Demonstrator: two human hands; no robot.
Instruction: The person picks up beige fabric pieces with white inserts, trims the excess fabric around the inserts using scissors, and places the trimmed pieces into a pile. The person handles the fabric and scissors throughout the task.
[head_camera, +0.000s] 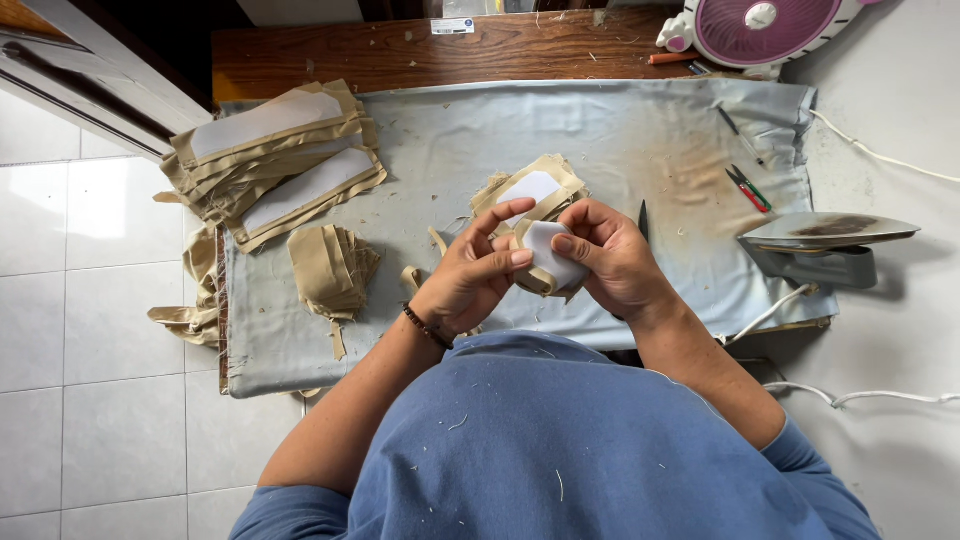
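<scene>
White floor tiles (110, 330), then a grey cloth (620, 150) over the low wooden table (400, 50). Left hand (470, 280) and right hand (610, 260) pinch a tan fabric piece (545, 265) with white lining between closed fingertips; its lower edge hides behind the fingers. Right of them, an iron (825, 245).

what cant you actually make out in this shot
Head view only:
- Small tan fabric piece with white lining: its edges are covered by the left hand and right hand.
- Pink fan: cut off by the top edge.
- Iron: its underside faces away.
- Stacked tan pieces: lower layers are hidden under the upper ones.
</scene>
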